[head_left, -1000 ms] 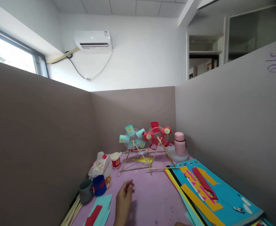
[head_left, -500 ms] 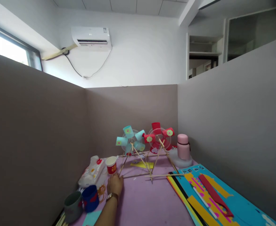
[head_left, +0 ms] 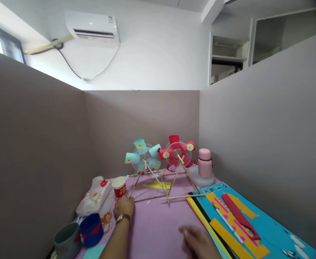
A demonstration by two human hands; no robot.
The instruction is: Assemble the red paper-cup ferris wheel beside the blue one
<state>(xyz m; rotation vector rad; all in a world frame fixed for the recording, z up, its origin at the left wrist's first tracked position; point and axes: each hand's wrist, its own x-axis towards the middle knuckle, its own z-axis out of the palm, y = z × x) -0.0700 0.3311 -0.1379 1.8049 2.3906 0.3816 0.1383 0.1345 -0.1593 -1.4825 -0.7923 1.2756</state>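
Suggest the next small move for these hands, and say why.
Perhaps bring the right hand to the front-right corner of the stick stand under the light-blue wheel, to steady it from both sides. The left hand is at its front-left corner, fingertips hidden; the blurred right hand is over the purple table, nothing visible in it.

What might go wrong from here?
The left hand is right by the paper cup; a sideways slip might tip it.
The light blue wheel stands on thin sticks, so a bump could shake it.
Those sticks appear to cross the red wheel's, so disturbing one might jostle both.
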